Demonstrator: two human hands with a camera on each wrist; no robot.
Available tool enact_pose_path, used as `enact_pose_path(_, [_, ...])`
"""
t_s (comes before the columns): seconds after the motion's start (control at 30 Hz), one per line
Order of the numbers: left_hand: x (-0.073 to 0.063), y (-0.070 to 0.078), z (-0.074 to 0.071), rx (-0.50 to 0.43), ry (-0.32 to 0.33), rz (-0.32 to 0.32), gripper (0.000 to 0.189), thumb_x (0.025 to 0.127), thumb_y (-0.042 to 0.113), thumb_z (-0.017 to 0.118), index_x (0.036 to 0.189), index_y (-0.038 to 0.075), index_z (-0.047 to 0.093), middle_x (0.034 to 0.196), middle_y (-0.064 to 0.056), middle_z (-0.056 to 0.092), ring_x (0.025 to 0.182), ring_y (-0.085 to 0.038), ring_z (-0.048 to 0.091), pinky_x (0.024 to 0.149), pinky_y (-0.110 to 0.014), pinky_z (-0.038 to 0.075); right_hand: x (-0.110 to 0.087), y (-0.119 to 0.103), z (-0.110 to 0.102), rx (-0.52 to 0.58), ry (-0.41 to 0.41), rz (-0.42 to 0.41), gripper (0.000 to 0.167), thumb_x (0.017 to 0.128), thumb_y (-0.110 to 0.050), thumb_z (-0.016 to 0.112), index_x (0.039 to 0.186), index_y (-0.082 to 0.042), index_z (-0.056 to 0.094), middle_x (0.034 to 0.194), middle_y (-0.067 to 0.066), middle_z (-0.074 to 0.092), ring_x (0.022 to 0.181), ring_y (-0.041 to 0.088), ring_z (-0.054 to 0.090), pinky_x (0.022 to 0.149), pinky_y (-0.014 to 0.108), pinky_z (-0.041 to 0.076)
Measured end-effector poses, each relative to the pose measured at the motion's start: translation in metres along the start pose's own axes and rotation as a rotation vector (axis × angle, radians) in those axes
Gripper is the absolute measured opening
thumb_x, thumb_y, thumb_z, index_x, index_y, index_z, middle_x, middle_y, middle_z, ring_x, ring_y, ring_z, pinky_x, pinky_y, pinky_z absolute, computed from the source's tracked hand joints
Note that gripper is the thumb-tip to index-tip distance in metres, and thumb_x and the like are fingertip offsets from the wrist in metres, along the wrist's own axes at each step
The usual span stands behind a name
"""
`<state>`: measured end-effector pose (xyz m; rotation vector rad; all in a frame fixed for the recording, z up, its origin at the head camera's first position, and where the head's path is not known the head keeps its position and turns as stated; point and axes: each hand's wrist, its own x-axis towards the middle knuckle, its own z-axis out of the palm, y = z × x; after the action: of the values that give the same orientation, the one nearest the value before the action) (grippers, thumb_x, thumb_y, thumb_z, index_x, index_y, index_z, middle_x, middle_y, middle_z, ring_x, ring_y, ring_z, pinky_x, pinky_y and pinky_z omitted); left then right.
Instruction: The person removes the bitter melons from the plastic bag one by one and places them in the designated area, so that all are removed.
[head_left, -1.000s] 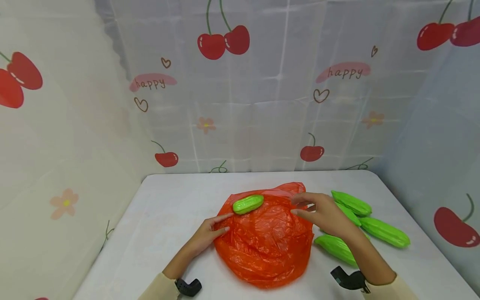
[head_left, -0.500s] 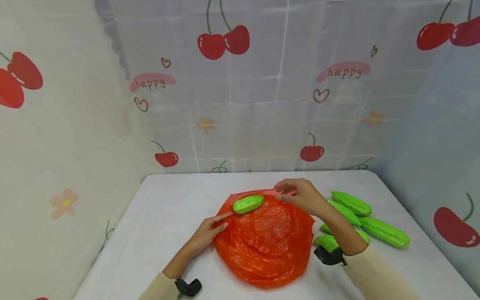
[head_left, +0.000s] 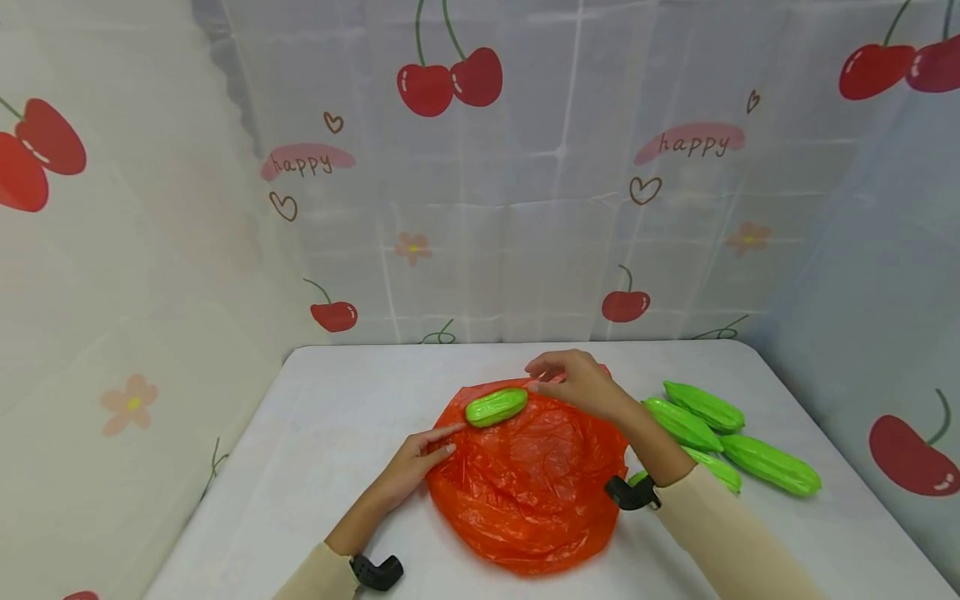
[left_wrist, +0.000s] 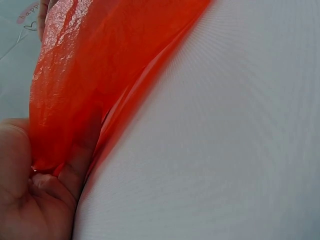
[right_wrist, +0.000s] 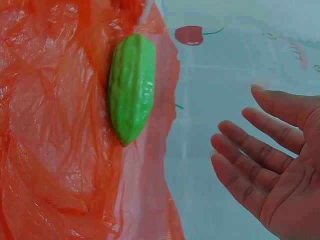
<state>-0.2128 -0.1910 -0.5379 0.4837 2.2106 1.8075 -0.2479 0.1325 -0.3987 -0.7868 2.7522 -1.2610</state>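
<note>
An orange-red plastic bag (head_left: pixel 540 492) lies bunched and bulging on the table. On its back left part rests one glossy green ridged gourd (head_left: pixel 497 407), tapered at its ends in the right wrist view. My left hand (head_left: pixel 408 467) is at the bag's left side; in the left wrist view its fingers (left_wrist: pixel 75 167) curl round the bag's edge and partly show through the thin plastic. My right hand (head_left: pixel 573 382) hovers over the bag's back edge, beside the gourd's right end. Its fingers are spread and hold nothing in the right wrist view.
To the right of the bag, several more green gourds (head_left: pixel 772 465) lie in a loose pile, partly behind the right forearm. White covers the table (head_left: pixel 337 417). A curtain (head_left: pixel 510 250) printed with cherries rises behind it, with sheets at both sides.
My right hand has moved left and back, from the bag's right side to its back edge near the gourd. The left hand and the gourd on the bag have stayed put.
</note>
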Motion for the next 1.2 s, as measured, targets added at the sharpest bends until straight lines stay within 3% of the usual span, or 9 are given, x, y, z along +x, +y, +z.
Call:
enact_pose_path(0.37, [-0.001, 0.000, 0.000, -0.014, -0.006, -0.007, 0.043, 0.103, 0.022, 0.061, 0.144, 0.012, 0.059, 0.150, -0.009, 0.052, 0.133, -0.028, 0.048, 0.100, -0.021, 0.048, 0.025, 0.011, 0.017, 0.030, -0.072, -0.041, 0.027, 0.091, -0.014, 0.077, 0.117, -0.009, 0.074, 0.111, 0.004, 0.073, 0.103, 0.025, 0.068, 0.088, 0.043, 0.058])
enact_pose_path(0.7, [0.001, 0.003, -0.001, 0.003, -0.003, -0.004, 0.044, 0.103, 0.025, 0.061, 0.145, 0.013, 0.058, 0.151, -0.007, 0.051, 0.141, -0.029, 0.042, 0.112, -0.039, 0.042, 0.037, 0.027, 0.032, 0.027, -0.103, 0.015, 0.034, 0.089, -0.011, 0.079, 0.121, -0.002, 0.071, 0.117, 0.016, 0.072, 0.110, 0.034, 0.065, 0.094, 0.049, 0.055])
enact_pose_path(1.0, [0.000, 0.002, 0.000, -0.011, -0.007, -0.005, 0.043, 0.103, 0.023, 0.061, 0.144, 0.013, 0.059, 0.150, -0.007, 0.053, 0.138, -0.028, 0.045, 0.103, -0.022, 0.046, 0.039, 0.044, 0.043, 0.039, -0.088, 0.079, 0.037, 0.088, -0.016, 0.081, 0.123, -0.006, 0.072, 0.122, 0.011, 0.071, 0.119, 0.032, 0.062, 0.103, 0.055, 0.048])
enact_pose_path(1.2, [-0.002, 0.002, 0.000, 0.009, 0.001, 0.000, 0.043, 0.102, 0.024, 0.062, 0.143, 0.013, 0.060, 0.148, -0.006, 0.055, 0.140, -0.027, 0.044, 0.107, -0.025, 0.043, 0.038, 0.048, 0.048, 0.031, -0.089, 0.077, 0.037, 0.087, -0.015, 0.082, 0.122, -0.005, 0.072, 0.122, 0.011, 0.071, 0.119, 0.033, 0.062, 0.103, 0.056, 0.047])
